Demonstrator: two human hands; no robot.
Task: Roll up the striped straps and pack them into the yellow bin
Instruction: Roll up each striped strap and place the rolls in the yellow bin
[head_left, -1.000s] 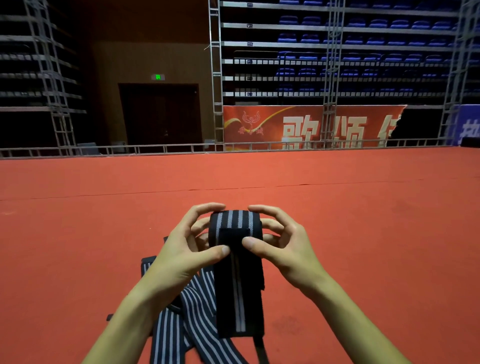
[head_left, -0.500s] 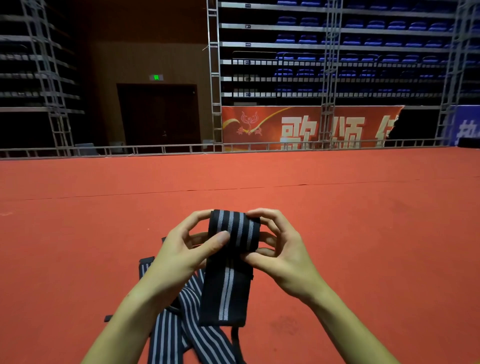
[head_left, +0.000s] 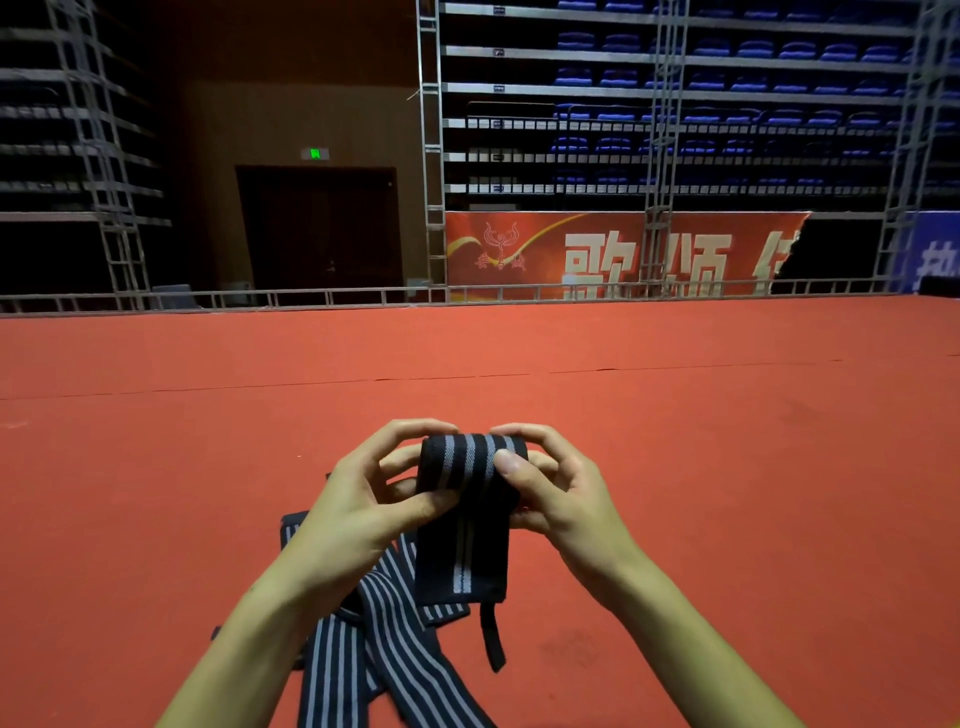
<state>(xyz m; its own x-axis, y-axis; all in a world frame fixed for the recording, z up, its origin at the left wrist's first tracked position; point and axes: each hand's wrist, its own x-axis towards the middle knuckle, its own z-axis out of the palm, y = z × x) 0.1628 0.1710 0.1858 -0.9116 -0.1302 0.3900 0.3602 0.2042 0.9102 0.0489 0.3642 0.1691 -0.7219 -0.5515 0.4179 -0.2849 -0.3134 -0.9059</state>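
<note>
1. Since a second ago you have wound more of the strap onto the roll, so the tail hanging below your hands is shorter, and your right thumb has climbed onto the top of the roll.
2. You are over a wide red carpet (head_left: 727, 493) with a seam running across it, edged at the far side by a low metal railing (head_left: 311, 297); beyond it stand truss towers (head_left: 434, 145), tiers of blue seats (head_left: 748, 52) and a dark double door (head_left: 318, 228).
3. A red banner (head_left: 613, 254) carries large white Chinese characters, cut off by the truss; a green exit sign (head_left: 315, 154) glows above the door, too small to read.
4. A pile of loose striped straps (head_left: 363, 654) lies on the carpet under your left forearm.
5. The half-rolled striped strap (head_left: 470, 467) is held up between both hands, its tail and a thin black loop dangling.
6. Your left hand (head_left: 358, 509) pinches the roll's left side, thumb in front, fingers curled behind.
7. Your right hand (head_left: 561, 499) clamps the right side, thumb pressed on the stripes; the rear fingers are probably behind the roll.
</note>
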